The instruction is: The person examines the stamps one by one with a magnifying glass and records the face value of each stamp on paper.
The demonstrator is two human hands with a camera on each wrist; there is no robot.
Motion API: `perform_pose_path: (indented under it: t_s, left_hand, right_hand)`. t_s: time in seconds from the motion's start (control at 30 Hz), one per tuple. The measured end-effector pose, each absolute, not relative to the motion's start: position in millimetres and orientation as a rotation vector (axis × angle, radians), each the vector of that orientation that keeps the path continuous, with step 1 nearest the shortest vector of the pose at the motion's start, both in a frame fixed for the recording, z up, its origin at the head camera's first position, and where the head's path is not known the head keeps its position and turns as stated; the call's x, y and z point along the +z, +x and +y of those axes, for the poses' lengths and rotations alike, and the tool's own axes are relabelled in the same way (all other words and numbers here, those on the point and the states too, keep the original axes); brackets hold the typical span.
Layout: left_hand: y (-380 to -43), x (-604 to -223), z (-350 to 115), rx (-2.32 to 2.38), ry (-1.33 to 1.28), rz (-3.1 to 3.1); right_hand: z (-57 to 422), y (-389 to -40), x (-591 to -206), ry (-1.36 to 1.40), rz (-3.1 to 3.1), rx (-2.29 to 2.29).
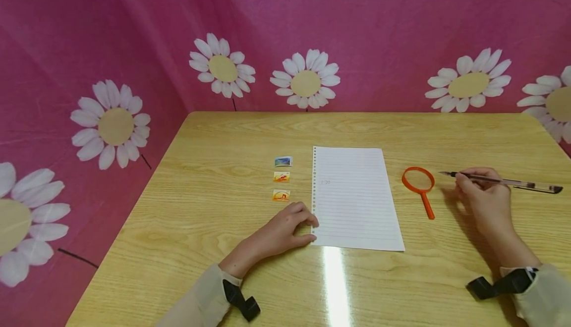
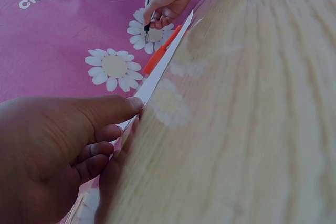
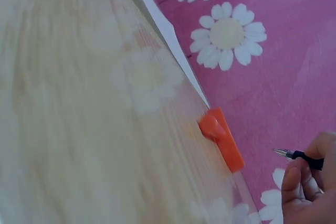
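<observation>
A sheet of lined paper (image 1: pixel 357 203) lies on the table, with a faint handwritten mark near its upper left. My left hand (image 1: pixel 285 228) rests at the sheet's lower left edge, thumb and fingertips touching the punched margin. In the left wrist view the thumb (image 2: pixel 113 109) lies along the paper's edge. My right hand (image 1: pixel 488 200) holds a gel pen (image 1: pixel 504 180) over the table's right side, its bare tip pointing left. The tip also shows in the right wrist view, beyond the fingers (image 3: pixel 302 179). Between the paper and that hand lies an orange magnifying glass (image 1: pixel 427 204).
Three small stamps stand in a column left of the paper: a blue one (image 1: pixel 283 161), a yellow one (image 1: pixel 281 177) and another yellow one (image 1: pixel 281 195). Behind the wooden table (image 1: pixel 214 168) hangs a pink cloth (image 1: pixel 379 29) with white daisies.
</observation>
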State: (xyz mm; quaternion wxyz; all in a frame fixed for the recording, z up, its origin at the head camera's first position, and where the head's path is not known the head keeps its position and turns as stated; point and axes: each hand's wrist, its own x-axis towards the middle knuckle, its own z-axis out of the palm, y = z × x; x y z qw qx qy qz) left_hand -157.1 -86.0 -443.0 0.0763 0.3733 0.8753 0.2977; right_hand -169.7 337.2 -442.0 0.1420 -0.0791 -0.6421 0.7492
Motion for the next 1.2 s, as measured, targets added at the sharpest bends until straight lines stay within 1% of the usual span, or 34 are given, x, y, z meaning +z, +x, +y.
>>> perform_pose_path:
  t_s: [0.37, 0.67, 0.87, 1.2]
  left_hand:
    - [-157.9, -443.2, -86.5, 0.898, 1.135, 2.619]
    - [-157.8, -443.5, -86.8, 0.899, 1.121, 2.614]
    - [-158.2, -443.6, -86.5, 0.907, 1.117, 2.609]
    - [-159.5, -446.7, -87.0, 0.92, 1.129, 2.625]
  right_hand:
    - [309.9, -175.2, -443.5, -0.152, -1.949, 2.141]
    - [294.0, -180.6, -445.3, -0.14, -2.0, 2.148]
    - [281.7, -184.7, -445.9, -0.114, -2.104, 2.081]
    - [250.8, -196.1, -444.5, -0.012, -2.05, 2.212]
